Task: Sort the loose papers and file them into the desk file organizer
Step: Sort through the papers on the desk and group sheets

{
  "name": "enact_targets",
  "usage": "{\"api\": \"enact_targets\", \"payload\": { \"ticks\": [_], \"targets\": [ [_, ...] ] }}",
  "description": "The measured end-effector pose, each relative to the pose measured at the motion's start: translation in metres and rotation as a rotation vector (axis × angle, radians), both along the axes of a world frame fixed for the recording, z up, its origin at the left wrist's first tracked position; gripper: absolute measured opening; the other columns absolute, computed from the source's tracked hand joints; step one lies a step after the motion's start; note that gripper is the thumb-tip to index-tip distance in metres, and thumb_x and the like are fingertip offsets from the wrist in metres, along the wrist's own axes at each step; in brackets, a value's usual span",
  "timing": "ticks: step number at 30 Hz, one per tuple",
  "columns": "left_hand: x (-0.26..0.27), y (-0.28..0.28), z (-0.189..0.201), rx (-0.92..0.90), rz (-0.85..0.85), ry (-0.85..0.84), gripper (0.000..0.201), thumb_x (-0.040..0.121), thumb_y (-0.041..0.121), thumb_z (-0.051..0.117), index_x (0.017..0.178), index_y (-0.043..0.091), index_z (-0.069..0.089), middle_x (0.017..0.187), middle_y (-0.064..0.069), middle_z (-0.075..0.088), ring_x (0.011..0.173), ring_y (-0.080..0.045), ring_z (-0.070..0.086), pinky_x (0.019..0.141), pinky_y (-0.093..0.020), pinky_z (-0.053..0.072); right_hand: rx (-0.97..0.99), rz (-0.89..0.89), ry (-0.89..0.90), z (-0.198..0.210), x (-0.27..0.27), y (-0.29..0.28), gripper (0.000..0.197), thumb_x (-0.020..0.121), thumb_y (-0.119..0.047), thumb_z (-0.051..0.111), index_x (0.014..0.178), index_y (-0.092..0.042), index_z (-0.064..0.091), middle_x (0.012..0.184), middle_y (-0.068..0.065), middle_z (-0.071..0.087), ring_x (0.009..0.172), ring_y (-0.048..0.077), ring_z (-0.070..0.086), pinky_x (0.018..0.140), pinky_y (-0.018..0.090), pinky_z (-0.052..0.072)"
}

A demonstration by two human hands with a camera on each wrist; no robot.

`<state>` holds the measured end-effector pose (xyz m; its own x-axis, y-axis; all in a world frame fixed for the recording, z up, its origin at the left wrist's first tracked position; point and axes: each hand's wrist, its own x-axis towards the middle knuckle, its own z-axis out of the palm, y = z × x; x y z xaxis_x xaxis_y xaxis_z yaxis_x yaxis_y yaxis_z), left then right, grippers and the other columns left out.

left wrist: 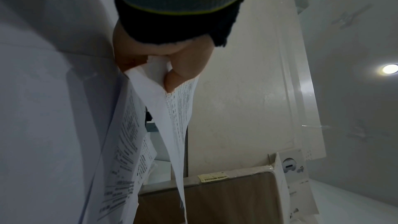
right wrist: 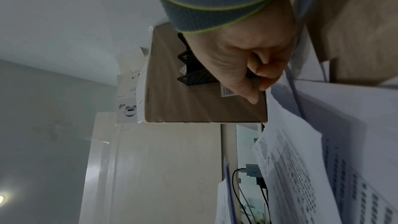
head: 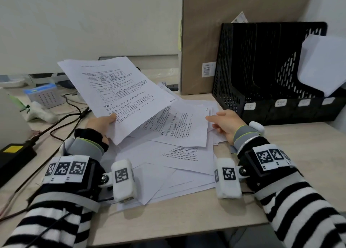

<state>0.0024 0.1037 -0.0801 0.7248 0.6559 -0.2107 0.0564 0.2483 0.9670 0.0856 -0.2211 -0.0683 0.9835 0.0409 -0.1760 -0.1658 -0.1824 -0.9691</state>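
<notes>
White sheets [head: 119, 90] fan up from left grip [head: 101, 123].

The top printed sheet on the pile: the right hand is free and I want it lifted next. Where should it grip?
Pinch the top sheet at its right edge, coming from the right: that edge overhangs the pile beside the right hand, whereas the left hand's sheets cover its left.

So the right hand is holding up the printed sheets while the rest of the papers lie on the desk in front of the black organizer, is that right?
Not quite: the left hand holds up the printed sheets, as the head view shows. The right hand holds none of them. The rest of the papers do lie on the desk in front of the black organizer.
</notes>
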Motion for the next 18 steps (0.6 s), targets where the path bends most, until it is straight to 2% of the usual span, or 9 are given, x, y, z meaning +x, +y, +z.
{"api": "enact_targets", "payload": {
  "ticks": [2, 5, 8, 10, 13, 15, 18],
  "targets": [
    [-0.001, -0.002, 0.001, 0.004, 0.0, 0.004, 0.032, 0.09, 0.013, 0.063, 0.122, 0.011, 0.06, 0.115, -0.008, 0.066, 0.096, -0.028, 0.063, 0.087, -0.038, 0.05, -0.008, 0.008, -0.011, 0.0, 0.001, 0.0, 0.03, 0.085, -0.012, 0.069, 0.108, -0.01, 0.05, 0.071, 0.008, 0.057, 0.055, 0.014, 0.047, 0.045, 0.023, 0.034],
    [-0.002, -0.003, 0.002, 0.011, -0.006, 0.002, 0.033, 0.09, 0.013, 0.063, 0.123, 0.012, 0.06, 0.117, -0.008, 0.066, 0.095, -0.027, 0.064, 0.089, -0.039, 0.05, -0.023, 0.063, 0.02, -0.001, 0.0, 0.003, 0.012, 0.084, -0.009, 0.069, 0.09, -0.003, 0.06, 0.063, 0.008, 0.06, 0.046, 0.011, 0.047, 0.037, 0.018, 0.035],
    [-0.004, -0.005, 0.004, 0.006, -0.02, 0.002, 0.034, 0.09, 0.015, 0.063, 0.124, 0.013, 0.06, 0.117, -0.007, 0.066, 0.092, -0.027, 0.064, 0.087, -0.039, 0.051, 0.033, 0.042, 0.041, 0.001, -0.001, 0.005, 0.01, 0.085, 0.002, 0.063, 0.076, -0.001, 0.059, 0.058, 0.007, 0.062, 0.049, 0.011, 0.053, 0.039, 0.014, 0.044],
    [-0.006, -0.006, 0.006, -0.003, -0.017, 0.012, 0.035, 0.09, 0.015, 0.062, 0.125, 0.013, 0.06, 0.117, -0.008, 0.066, 0.091, -0.027, 0.065, 0.087, -0.04, 0.051, 0.179, -0.019, 0.041, 0.004, -0.002, 0.006, 0.013, 0.086, 0.006, 0.055, 0.075, 0.0, 0.055, 0.049, 0.006, 0.061, 0.045, 0.01, 0.061, 0.041, 0.013, 0.047],
    [-0.006, -0.006, 0.006, -0.036, -0.009, -0.002, 0.035, 0.092, 0.011, 0.059, 0.127, 0.01, 0.058, 0.114, -0.008, 0.066, 0.082, -0.023, 0.065, 0.08, -0.037, 0.05, 0.368, -0.066, 0.05, 0.012, -0.01, 0.007, 0.014, 0.087, 0.006, 0.047, 0.076, -0.002, 0.05, 0.057, 0.007, 0.055, 0.045, 0.014, 0.066, 0.037, 0.014, 0.046],
    [-0.006, -0.008, 0.006, -0.035, -0.017, -0.004, 0.035, 0.092, 0.01, 0.058, 0.127, 0.009, 0.058, 0.114, -0.009, 0.065, 0.079, -0.022, 0.065, 0.078, -0.037, 0.049, 0.32, 0.024, 0.11, 0.014, -0.016, 0.009, 0.01, 0.086, 0.003, 0.049, 0.078, -0.002, 0.051, 0.064, 0.01, 0.057, 0.042, 0.014, 0.065, 0.033, 0.014, 0.042],
    [-0.007, -0.01, 0.007, -0.029, -0.028, -0.001, 0.034, 0.092, 0.01, 0.058, 0.126, 0.009, 0.058, 0.114, -0.009, 0.065, 0.078, -0.022, 0.065, 0.078, -0.037, 0.049, 0.076, 0.281, 0.262, 0.013, -0.025, 0.013, 0.015, 0.088, -0.015, 0.061, 0.08, -0.003, 0.055, 0.062, 0.015, 0.068, 0.036, 0.009, 0.058, 0.03, 0.012, 0.035]
  ]
}}
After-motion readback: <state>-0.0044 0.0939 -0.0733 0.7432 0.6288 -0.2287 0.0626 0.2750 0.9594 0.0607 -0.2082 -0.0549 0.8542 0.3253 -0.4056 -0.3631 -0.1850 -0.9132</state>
